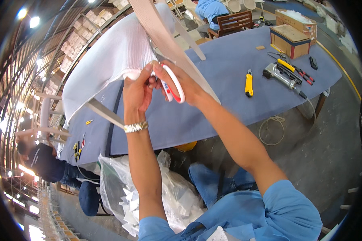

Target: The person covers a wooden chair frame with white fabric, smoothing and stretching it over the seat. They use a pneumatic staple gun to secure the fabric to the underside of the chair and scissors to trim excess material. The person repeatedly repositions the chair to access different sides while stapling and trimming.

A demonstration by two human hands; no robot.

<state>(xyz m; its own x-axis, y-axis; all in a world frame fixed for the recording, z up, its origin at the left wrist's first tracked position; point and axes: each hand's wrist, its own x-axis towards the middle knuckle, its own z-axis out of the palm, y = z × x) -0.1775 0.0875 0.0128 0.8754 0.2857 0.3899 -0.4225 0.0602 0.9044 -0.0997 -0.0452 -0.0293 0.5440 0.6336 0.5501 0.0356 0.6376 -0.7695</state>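
A wooden chair frame (169, 42) with a pale fabric cover (116, 46) lies tipped on the blue-covered table (225, 78). My left hand (138, 90), a gold watch at its wrist, is closed with its fingertips pinching the edge of the fabric. My right hand (185, 82) is closed around scissors (177, 85) with white and red handles. The two hands nearly touch at the fabric edge, beside a wooden leg. The scissors' blades are hidden by the hands and fabric.
Right on the table are a yellow utility knife (249, 83), a pneumatic stapler (283, 74) with a hose, pliers (305, 76) and cardboard boxes (289, 40). A plastic bag of white scraps (173, 188) stands below the edge. Co-workers sit far ahead (211, 12) and at left (46, 162).
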